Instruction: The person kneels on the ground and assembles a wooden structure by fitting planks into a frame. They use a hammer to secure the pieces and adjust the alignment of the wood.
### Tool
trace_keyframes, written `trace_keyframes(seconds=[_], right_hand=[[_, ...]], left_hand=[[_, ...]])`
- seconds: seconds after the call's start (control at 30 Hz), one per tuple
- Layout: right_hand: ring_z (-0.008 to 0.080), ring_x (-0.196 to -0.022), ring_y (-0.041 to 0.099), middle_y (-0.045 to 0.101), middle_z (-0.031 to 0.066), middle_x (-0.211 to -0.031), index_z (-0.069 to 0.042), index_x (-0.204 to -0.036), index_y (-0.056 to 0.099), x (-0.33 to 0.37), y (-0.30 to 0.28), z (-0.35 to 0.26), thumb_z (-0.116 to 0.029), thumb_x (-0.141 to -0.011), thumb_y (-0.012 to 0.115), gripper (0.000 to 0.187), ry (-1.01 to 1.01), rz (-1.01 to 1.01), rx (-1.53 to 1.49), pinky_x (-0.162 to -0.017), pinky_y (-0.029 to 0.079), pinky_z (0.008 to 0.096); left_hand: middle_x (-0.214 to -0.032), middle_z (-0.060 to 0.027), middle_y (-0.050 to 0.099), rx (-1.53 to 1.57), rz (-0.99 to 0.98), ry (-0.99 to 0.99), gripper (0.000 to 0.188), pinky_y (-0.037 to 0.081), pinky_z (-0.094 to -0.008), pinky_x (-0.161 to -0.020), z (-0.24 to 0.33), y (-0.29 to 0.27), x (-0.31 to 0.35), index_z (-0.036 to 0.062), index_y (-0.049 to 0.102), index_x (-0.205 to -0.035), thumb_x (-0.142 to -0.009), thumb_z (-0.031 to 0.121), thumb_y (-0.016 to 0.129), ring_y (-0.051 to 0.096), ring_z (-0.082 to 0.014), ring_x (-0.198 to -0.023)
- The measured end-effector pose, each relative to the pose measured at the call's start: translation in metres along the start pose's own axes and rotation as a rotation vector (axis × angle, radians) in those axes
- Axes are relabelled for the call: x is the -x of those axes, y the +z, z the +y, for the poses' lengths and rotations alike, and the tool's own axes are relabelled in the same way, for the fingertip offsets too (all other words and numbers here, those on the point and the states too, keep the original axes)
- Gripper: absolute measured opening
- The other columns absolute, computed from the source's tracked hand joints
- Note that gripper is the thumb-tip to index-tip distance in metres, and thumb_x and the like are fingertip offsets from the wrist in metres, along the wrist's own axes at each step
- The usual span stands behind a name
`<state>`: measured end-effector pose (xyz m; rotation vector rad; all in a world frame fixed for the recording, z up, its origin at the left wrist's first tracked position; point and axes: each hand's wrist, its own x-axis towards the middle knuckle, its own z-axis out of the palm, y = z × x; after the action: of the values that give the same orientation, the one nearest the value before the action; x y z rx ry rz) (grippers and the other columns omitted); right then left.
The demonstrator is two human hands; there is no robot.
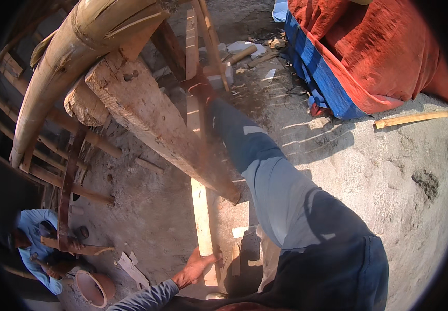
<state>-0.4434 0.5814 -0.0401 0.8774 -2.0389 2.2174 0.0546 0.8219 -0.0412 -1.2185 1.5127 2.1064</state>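
Note:
A long, pale wooden batten (200,217) runs away from me, from beside my body toward the top of the view. My left hand (197,267) is closed around its near end. My right arm, in a grey-blue sleeve, reaches far forward. At its end my right hand (200,87), partly shaded, grips the batten's far part. A thick, rough wooden beam (151,114) slants over the batten and hides its middle stretch.
A thick bamboo pole (86,39) arches at upper left, above several thinner poles. At lower left a person in light blue (37,223) crouches by an orange-brown bucket (93,288). Red tarp (385,52) and blue tarp (320,72) hang at upper right. A wood strip (416,119) lies nearby.

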Motion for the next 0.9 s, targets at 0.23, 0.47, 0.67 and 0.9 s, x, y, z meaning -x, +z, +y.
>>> trace_keyframes(seconds=[0.23,0.47,0.67,0.9], right_hand=[[0.0366,-0.111,0.071,0.071,0.0255,-0.117,0.003,-0.154,0.031,0.026,-0.007,-0.016,-0.027,-0.078,0.085,0.098,0.125,-0.317,-0.131,-0.095,0.057,0.0433],[0.043,-0.116,0.07,0.068,0.0317,-0.127,0.003,-0.161,0.016,0.01,-0.009,-0.048,-0.03,-0.076,0.083,0.113,0.128,-0.294,-0.091,-0.098,0.058,0.0465],[0.0403,-0.113,0.072,0.07,0.0284,-0.123,0.005,-0.151,0.04,-0.014,-0.027,0.001,-0.032,-0.078,0.082,0.092,0.097,-0.371,0.009,-0.095,0.059,0.0451],[0.0393,-0.111,0.072,0.071,0.027,-0.12,0.003,-0.147,0.044,0.009,-0.047,0.012,-0.033,-0.079,0.082,0.086,0.134,-0.416,0.038,-0.093,0.059,0.0447]], left_hand=[[-0.114,-0.0106,0.069,0.18,-0.129,0.008,0.055,0.055,-0.0399,-0.092,-0.045,-0.029,-0.013,0.0001,0.058,-0.135,-0.087,0.012,0.08,0.066,-0.0228,-0.106],[-0.091,-0.0092,0.066,0.137,0.08,0.133,0.041,0.054,-0.0421,-0.078,-0.075,-0.028,-0.017,-0.0032,0.059,-0.124,-0.09,0.014,0.074,0.064,-0.0217,-0.084],[-0.099,-0.0085,0.066,0.151,0.045,0.225,0.042,0.056,-0.0368,-0.078,-0.03,0.001,-0.017,-0.0038,0.06,-0.124,-0.091,0.016,0.076,0.067,-0.0193,-0.087],[-0.107,-0.0113,0.066,0.028,0.194,0.202,0.069,0.058,-0.0402,-0.087,-0.034,0.006,0.006,-0.0018,0.048,-0.138,-0.092,0.038,0.081,0.069,-0.0212,-0.094]])
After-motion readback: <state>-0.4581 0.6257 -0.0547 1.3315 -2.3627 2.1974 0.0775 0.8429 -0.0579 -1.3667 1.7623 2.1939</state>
